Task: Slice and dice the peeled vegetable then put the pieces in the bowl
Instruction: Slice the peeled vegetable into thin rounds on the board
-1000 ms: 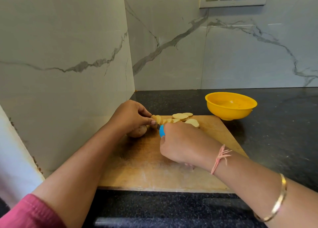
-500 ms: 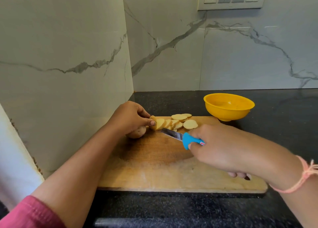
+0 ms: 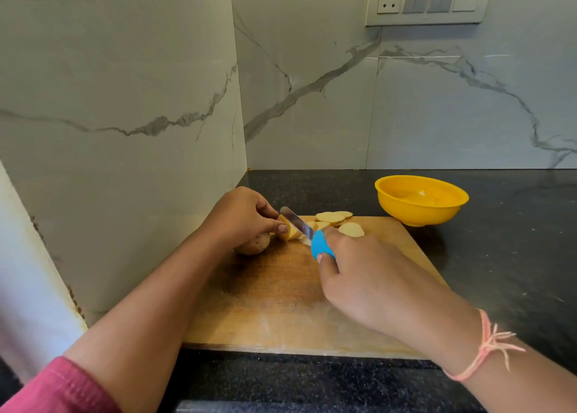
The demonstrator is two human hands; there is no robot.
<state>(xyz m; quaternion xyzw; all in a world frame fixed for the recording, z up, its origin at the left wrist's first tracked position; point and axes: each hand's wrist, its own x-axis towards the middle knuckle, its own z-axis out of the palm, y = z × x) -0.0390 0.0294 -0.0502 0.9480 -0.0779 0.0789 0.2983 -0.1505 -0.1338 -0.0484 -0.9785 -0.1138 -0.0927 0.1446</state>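
Wooden board (image 3: pixel 281 306) bears the firm, probably slippery potato (image 3: pixel 254 244), best gripped at its uncut left end, where the curled left hand (image 3: pixel 242 217) clamps it; the right hand (image 3: pixel 362 278) clasps the knife (image 3: pixel 299 226).

Board (image 3: pixel 281 303) on the counter (image 3: pixel 499 256), hard against the left wall. Potato (image 3: pixel 254 244) at its far-left corner under my left hand (image 3: pixel 243 216); slices (image 3: pixel 334 217) just right, along the far edge. Knife (image 3: pixel 296 223) in my right hand (image 3: pixel 365 275), blade between potato and slices. Bowl (image 3: pixel 421 200) on the counter beyond the far-right corner.
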